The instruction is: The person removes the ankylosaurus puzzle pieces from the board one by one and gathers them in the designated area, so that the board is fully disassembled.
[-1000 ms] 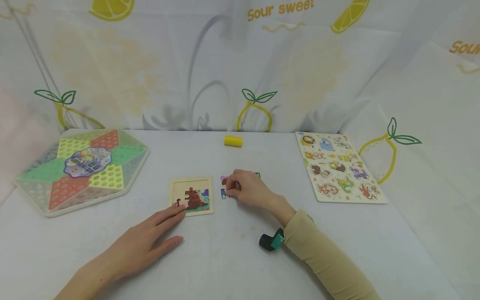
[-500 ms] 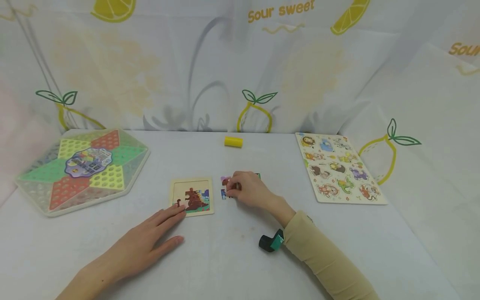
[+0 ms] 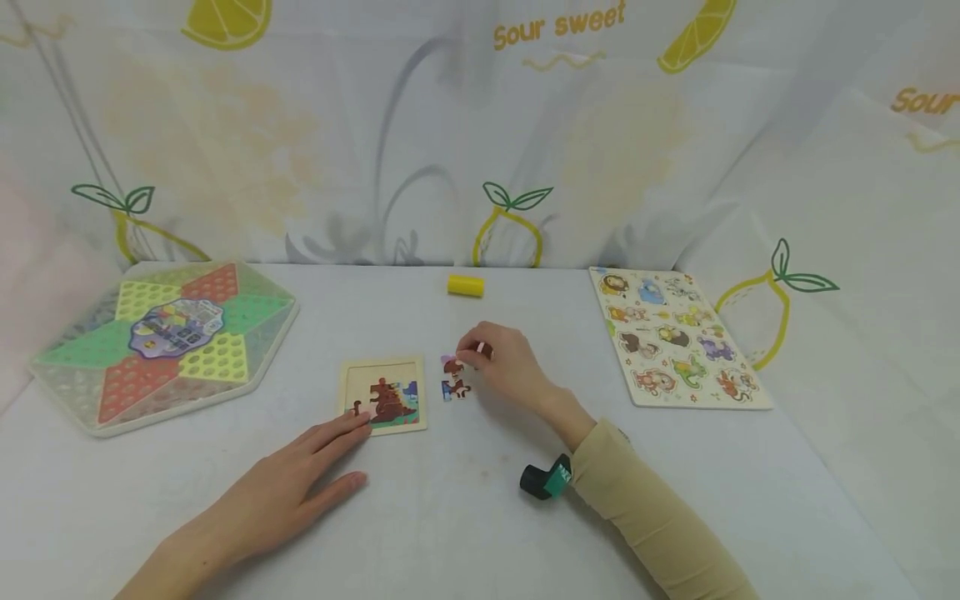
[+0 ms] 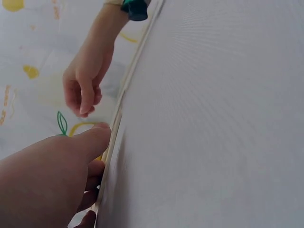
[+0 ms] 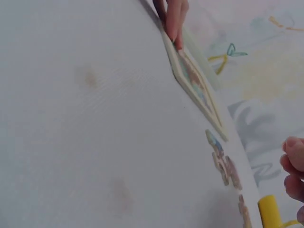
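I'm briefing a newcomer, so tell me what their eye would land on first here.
Probably the star-patterned game board in red, green and yellow, at the left of the head view. Next, near the middle, the left hand touches a partly filled puzzle frame, and the right hand is by loose puzzle pieces to its right. The animal board lies farther right.

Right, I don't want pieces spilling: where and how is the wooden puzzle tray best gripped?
Probably pinch the wooden puzzle tray by its right rim, coming from the right: it lies flat, that rim is bare, and the left hand covers its near-left corner.
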Demonstrator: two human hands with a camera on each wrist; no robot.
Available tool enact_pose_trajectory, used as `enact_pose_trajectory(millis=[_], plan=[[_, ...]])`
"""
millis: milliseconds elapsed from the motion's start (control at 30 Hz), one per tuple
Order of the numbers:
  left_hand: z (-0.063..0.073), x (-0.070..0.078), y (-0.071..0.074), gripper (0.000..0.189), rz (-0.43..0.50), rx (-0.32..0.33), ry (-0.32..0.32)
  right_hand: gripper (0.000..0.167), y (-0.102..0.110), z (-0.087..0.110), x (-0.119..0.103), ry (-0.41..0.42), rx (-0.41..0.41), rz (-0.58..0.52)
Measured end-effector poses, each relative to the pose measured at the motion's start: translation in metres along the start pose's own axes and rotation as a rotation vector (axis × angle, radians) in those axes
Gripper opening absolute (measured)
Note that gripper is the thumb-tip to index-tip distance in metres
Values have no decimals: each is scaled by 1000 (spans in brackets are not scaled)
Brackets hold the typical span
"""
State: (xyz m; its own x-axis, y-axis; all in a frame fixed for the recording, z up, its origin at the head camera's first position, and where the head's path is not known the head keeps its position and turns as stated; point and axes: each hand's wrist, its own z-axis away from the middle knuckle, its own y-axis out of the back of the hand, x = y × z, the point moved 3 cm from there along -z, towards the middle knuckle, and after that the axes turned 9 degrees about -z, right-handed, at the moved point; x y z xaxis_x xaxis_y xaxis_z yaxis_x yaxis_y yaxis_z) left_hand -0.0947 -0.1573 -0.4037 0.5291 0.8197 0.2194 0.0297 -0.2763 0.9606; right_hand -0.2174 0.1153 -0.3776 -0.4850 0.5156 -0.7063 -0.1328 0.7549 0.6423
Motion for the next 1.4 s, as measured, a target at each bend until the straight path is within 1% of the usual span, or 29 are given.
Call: enact_pose_trajectory(millis=[67,100,167,300,467,567,633,700,800,900,1033,1267,1400], plan=[[0,0,-1,53,-13,9,-6,6,2,-3,-5,-3,30,-25],[-1,0,-1,53,-21,16,-11,8,1,-5,-7,-12,31,-32],[-1,0,-1,53,-36,24,-18,10,-3,-9,-13,-34,4,-46],[0,-2,-2,53,-61,34,-20,16,-22,-20,-28,-64,-110,-21],[-1,-4,-3,54,-82,30,1,20,-53,-33,-45,-40,-263,29],[-2,-4,-4,55,-83,25,5,26,-71,-37,-50,-30,-340,57],[-3,-4,-5,55,-84,21,1,29,-82,-36,-51,-41,-370,64],[-2,-3,-5,56,-84,22,-6,30,-89,-35,-52,-58,-377,65],[-1,-3,-4,57,-74,20,-5,29,-95,-33,-53,-77,-354,59],[-1,-4,-2,58,-55,17,3,29,-95,-32,-54,-69,-331,78],[-2,-4,-1,57,-36,11,11,28,-94,-31,-55,-42,-327,115],[-1,-5,-2,56,-43,18,6,28,-95,-29,-55,-30,-337,116],[-2,-5,-1,56,-42,9,9,28,-95,-29,-55,-26,-333,124]])
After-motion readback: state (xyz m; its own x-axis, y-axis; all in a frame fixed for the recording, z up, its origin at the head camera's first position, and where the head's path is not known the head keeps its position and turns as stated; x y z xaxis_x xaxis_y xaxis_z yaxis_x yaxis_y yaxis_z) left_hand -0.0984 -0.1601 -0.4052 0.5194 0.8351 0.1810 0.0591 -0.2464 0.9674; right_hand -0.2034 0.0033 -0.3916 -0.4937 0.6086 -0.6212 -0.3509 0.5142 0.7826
